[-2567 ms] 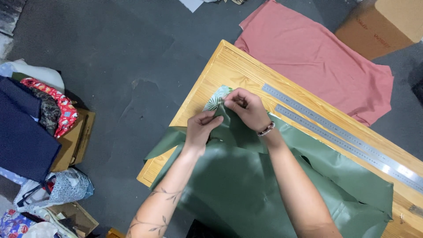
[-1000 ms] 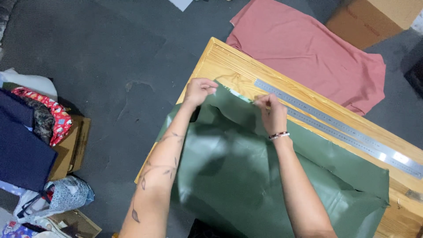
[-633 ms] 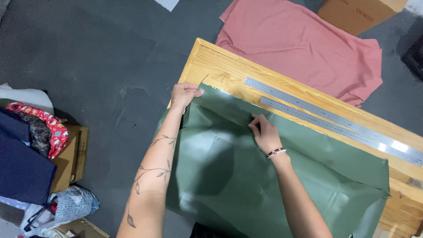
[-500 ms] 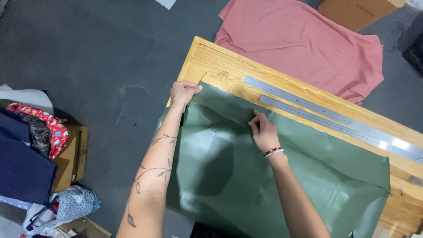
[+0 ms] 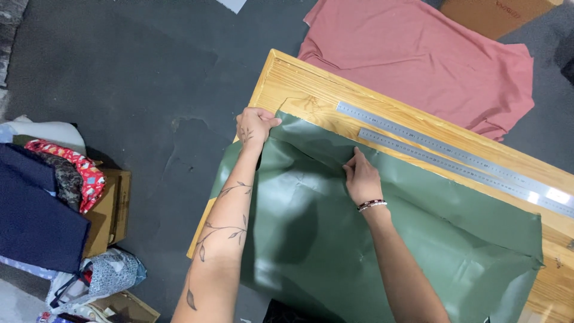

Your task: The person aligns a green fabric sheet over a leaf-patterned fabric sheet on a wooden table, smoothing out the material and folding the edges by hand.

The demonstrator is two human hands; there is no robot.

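Green sheet [image 5: 371,239] lay across the worktop [image 5: 299,84]. Left hand [image 5: 254,124] fingers clamped its far-left corner; right hand [image 5: 360,178] pressed flat, fingers together — overhanging edge could slide off, creasing it.

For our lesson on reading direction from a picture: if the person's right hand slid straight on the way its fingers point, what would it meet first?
The right hand lies flat on the green sheet, fingers pointing toward the table's far edge. Straight on, it would probably first meet the nearer steel ruler, just past the sheet's edge.
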